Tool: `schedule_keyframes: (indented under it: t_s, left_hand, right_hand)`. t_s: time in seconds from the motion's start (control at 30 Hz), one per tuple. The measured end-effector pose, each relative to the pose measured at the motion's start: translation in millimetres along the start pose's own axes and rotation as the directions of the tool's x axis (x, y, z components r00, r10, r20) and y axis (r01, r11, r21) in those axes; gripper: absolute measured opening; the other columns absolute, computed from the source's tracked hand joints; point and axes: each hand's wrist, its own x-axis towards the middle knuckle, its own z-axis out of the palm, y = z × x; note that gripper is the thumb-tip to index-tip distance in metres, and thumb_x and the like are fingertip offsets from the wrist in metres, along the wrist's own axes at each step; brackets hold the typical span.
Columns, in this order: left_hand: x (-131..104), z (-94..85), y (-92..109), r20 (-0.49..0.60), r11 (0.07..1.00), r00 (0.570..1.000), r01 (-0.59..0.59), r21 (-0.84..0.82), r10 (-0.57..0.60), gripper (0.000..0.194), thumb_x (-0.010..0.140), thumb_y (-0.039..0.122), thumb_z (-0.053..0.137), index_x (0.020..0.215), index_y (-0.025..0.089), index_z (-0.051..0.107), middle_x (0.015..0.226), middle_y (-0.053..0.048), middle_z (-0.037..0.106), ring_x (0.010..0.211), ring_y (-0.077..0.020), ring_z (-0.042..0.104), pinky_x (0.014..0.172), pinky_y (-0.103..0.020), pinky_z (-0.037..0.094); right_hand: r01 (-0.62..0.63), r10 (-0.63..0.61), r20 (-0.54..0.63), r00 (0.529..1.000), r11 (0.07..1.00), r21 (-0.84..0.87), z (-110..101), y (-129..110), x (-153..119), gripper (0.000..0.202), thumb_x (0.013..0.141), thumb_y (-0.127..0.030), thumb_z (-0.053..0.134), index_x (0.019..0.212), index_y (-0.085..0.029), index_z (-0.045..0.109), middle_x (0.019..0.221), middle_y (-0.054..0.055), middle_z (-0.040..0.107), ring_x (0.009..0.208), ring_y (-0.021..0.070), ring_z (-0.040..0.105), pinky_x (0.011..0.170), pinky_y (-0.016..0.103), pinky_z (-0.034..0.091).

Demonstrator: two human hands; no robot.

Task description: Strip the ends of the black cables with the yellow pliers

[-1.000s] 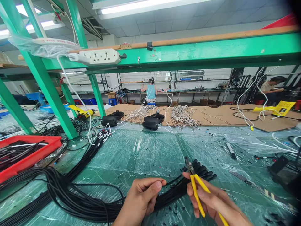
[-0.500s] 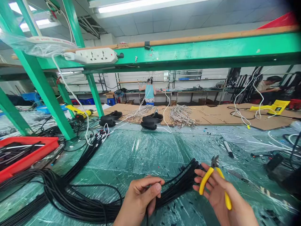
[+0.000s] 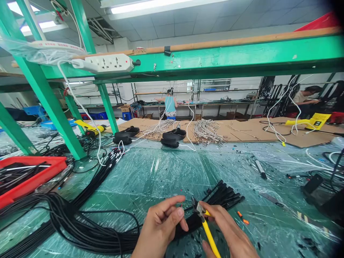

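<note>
Fingers (image 3: 219, 212) on pliers (image 3: 210, 238), cables (image 3: 23, 174) in tray (image 3: 48, 179)

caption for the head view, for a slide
Right hand holds yellow-handled cutters close to the left hand, above a bundle of black cables on a green, plastic-covered bench

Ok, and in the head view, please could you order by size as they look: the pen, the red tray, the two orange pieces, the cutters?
1. Red tray, cut off by the picture edge
2. Cutters, partly hidden by the right hand
3. Pen
4. Orange pieces, too alike to rank
</note>
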Motion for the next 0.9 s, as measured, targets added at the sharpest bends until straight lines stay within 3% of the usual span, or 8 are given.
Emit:
schedule_keyframes:
  t_s: [0.23, 0.37, 0.47, 0.6, 0.67, 0.77, 0.9]
  left_hand:
    - [-0.1, 0.1, 1.0, 0.108, 1.000, 0.994, -0.004, 0.019, 0.002, 0.037, 0.080, 0.050, 0.065, 0.084, 0.013, 0.057, 0.078, -0.010, 0.072, 0.031, -0.0019, 0.042, 0.033, -0.015, 0.020]
    - [-0.5, 2.1, -2.1, 0.162, 1.000, 0.987, 0.028, -0.014, -0.025, 0.037, 0.083, 0.049, 0.061, 0.081, 0.011, 0.062, 0.072, -0.008, 0.071, 0.032, -0.0025, 0.046, 0.036, -0.015, 0.023]
    - [0.1, 4.2, -9.9, 0.243, 0.984, 0.965, 0.132, -0.118, -0.100, 0.037, 0.084, 0.049, 0.059, 0.081, 0.012, 0.064, 0.063, -0.006, 0.070, 0.029, -0.0033, 0.044, 0.034, -0.015, 0.021]
    - [-0.8, 9.3, -19.5, 0.305, 0.956, 0.929, 0.260, -0.134, -0.209, 0.041, 0.077, 0.054, 0.065, 0.076, 0.013, 0.063, 0.050, -0.003, 0.066, 0.028, -0.0046, 0.040, 0.033, -0.016, 0.021]
    - [-2.3, 12.0, -22.8, 0.298, 0.944, 0.917, 0.310, -0.112, -0.266, 0.043, 0.074, 0.056, 0.067, 0.073, 0.013, 0.063, 0.046, -0.002, 0.063, 0.029, -0.0049, 0.038, 0.034, -0.016, 0.021]
    - [-4.4, 15.0, -24.6, 0.302, 0.936, 0.902, 0.344, -0.070, -0.309, 0.046, 0.071, 0.059, 0.068, 0.069, 0.013, 0.062, 0.042, 0.001, 0.057, 0.031, -0.0044, 0.035, 0.036, -0.017, 0.020]
    - [-5.5, 18.9, -19.5, 0.322, 0.932, 0.880, 0.360, 0.030, -0.350, 0.053, 0.063, 0.065, 0.070, 0.065, 0.013, 0.063, 0.038, 0.004, 0.048, 0.031, -0.0036, 0.029, 0.036, -0.018, 0.017]
  right_hand:
    - [0.028, -0.025, -0.037, 0.999, 0.996, 0.086, 2.1, 6.4, 0.6, 0.058, 0.077, -0.008, 0.049, 0.130, -0.026, 0.035, 0.112, 0.007, 0.057, 0.105, 0.0174, 0.059, 0.088, 0.029, 0.052]
    - [-0.048, 0.066, -0.058, 0.996, 0.963, 0.264, 0.7, 0.5, 2.1, 0.038, 0.086, -0.014, 0.047, 0.122, -0.027, 0.043, 0.107, 0.005, 0.060, 0.100, 0.0150, 0.061, 0.085, 0.025, 0.051]
    - [-0.185, 0.214, -0.016, 0.977, 0.879, 0.440, -2.4, -7.3, 4.1, 0.024, 0.090, -0.026, 0.048, 0.113, -0.024, 0.050, 0.100, 0.004, 0.063, 0.094, 0.0157, 0.063, 0.082, 0.024, 0.051]
    - [-0.316, 0.357, 0.072, 0.932, 0.698, 0.643, -5.7, -13.6, 5.7, 0.023, 0.089, -0.038, 0.050, 0.106, -0.023, 0.055, 0.089, 0.003, 0.062, 0.083, 0.0163, 0.063, 0.076, 0.025, 0.051]
    - [-0.310, 0.328, 0.120, 0.937, 0.622, 0.719, -6.1, -13.8, 5.4, 0.025, 0.089, -0.040, 0.051, 0.106, -0.023, 0.055, 0.089, 0.003, 0.060, 0.081, 0.0162, 0.062, 0.074, 0.027, 0.051]
    - [-0.286, 0.234, 0.181, 0.955, 0.580, 0.762, -5.9, -13.7, 4.9, 0.025, 0.088, -0.037, 0.054, 0.108, -0.022, 0.055, 0.090, 0.003, 0.059, 0.080, 0.0160, 0.060, 0.073, 0.028, 0.050]
    - [-0.341, 0.230, 0.259, 0.938, 0.482, 0.807, -6.6, -18.6, 6.2, 0.019, 0.090, -0.036, 0.053, 0.099, -0.020, 0.055, 0.078, -0.002, 0.052, 0.072, 0.0116, 0.055, 0.069, 0.024, 0.045]
